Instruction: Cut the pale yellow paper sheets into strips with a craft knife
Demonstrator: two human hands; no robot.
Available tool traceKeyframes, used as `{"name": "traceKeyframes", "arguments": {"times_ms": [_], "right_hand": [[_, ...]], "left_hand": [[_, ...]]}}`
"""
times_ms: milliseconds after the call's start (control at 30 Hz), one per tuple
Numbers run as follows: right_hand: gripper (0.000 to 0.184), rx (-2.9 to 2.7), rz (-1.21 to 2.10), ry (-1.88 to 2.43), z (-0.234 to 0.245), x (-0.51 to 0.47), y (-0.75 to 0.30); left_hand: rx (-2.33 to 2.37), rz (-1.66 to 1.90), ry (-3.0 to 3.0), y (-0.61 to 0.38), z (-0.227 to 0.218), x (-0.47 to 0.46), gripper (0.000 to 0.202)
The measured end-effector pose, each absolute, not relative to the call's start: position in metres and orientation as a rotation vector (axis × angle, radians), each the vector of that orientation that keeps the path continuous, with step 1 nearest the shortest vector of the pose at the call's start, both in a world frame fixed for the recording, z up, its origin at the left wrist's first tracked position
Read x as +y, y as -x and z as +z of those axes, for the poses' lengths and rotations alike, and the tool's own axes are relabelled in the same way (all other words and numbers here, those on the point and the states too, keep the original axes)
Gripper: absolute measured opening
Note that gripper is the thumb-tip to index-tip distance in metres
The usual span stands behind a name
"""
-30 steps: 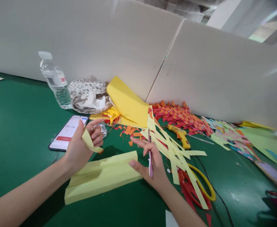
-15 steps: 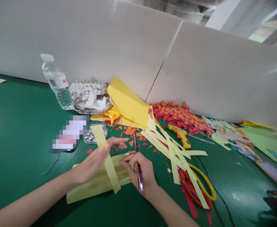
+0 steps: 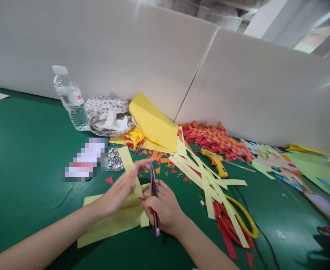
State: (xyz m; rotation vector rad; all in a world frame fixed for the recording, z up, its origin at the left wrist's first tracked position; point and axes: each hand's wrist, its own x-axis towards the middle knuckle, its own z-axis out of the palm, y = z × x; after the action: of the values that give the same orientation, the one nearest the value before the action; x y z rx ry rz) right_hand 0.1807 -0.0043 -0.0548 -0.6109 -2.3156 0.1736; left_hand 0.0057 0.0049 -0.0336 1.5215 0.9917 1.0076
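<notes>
My left hand (image 3: 122, 191) grips a pale yellow paper strip (image 3: 125, 157) under its thumb, with its other fingers stretched toward the right. In my right hand (image 3: 165, 204) is a slim purple-and-black craft knife (image 3: 154, 187), its tip pointing away from me beside my left fingertips. The right fingers also meet the strip, but whether they pinch it is hidden. Beneath both hands lies a wider pale yellow paper sheet (image 3: 103, 225), creased and partly covered by the strip and my left forearm.
On the green table (image 3: 27, 157) stand a water bottle (image 3: 72, 101) and a patterned cloth pouch (image 3: 108, 108). A phone (image 3: 87, 159) and a bag of googly eyes (image 3: 114, 159) lie left. Rightward are loose paper strips (image 3: 207, 187), a yellow glue gun (image 3: 215, 161), scissors (image 3: 251, 225) and woven paper fish (image 3: 210, 137).
The strip and my left hand have shifted right and slightly up. The knife has moved left and turned in my right hand, and its tip now sits by my left fingertips.
</notes>
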Motion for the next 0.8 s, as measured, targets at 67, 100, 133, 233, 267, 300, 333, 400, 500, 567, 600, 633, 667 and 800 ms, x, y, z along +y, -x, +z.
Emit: {"name": "traceKeyframes", "arguments": {"times_ms": [67,100,133,233,267,300,333,400,500,567,600,633,667,800], "right_hand": [[0.022,-2.291,0.073,0.614,-0.058,-0.003,-0.186],[0.023,-2.263,0.026,0.628,-0.06,-0.001,-0.191],[0.023,-2.23,-0.027,0.644,-0.061,0.002,-0.197],[0.023,-2.166,-0.23,0.689,-0.062,0.02,-0.219],[0.024,-2.15,-0.316,0.718,-0.062,0.029,-0.227],[0.025,-2.14,-0.398,0.733,-0.062,0.038,-0.234],[0.025,-2.127,-0.466,0.769,-0.061,0.047,-0.241],[0.024,-2.085,-0.537,0.883,-0.058,0.063,-0.251],[0.02,-2.073,-0.534,0.986,-0.045,0.076,-0.259],[0.017,-2.132,-0.489,1.06,-0.031,0.079,-0.261],[0.016,-2.193,-0.447,1.103,-0.023,0.079,-0.263],[0.016,-2.334,-0.315,1.201,-0.014,0.079,-0.265],[0.015,-2.473,-0.199,1.29,-0.006,0.079,-0.267],[0.014,-2.489,-0.41,1.589,0.013,0.077,-0.28]], "left_hand": [[0.969,0.969,-1.546,-0.006,-0.03,0.004,0.046],[0.974,0.951,-1.56,-0.005,-0.028,0.004,0.044],[0.991,0.942,-1.582,-0.003,-0.026,0.005,0.042],[1.097,0.898,-1.719,0.01,-0.022,0.006,0.039],[1.129,0.851,-1.799,0.016,-0.021,0.006,0.038],[1.164,0.798,-1.878,0.022,-0.022,0.006,0.034],[1.196,0.768,-1.955,0.027,-0.023,0.006,0.03],[1.241,0.743,-2.091,0.038,-0.027,0.004,0.026],[1.279,0.625,-2.214,0.05,-0.033,0.002,0.029],[1.287,0.555,-2.257,0.054,-0.034,0.0,0.028],[1.292,0.531,-2.269,0.055,-0.034,0.0,0.026],[1.295,0.517,-2.274,0.055,-0.033,0.0,0.023],[1.293,0.514,-2.271,0.055,-0.033,-0.001,0.02],[1.237,0.594,-2.164,0.053,-0.033,0.0,0.015]]}}
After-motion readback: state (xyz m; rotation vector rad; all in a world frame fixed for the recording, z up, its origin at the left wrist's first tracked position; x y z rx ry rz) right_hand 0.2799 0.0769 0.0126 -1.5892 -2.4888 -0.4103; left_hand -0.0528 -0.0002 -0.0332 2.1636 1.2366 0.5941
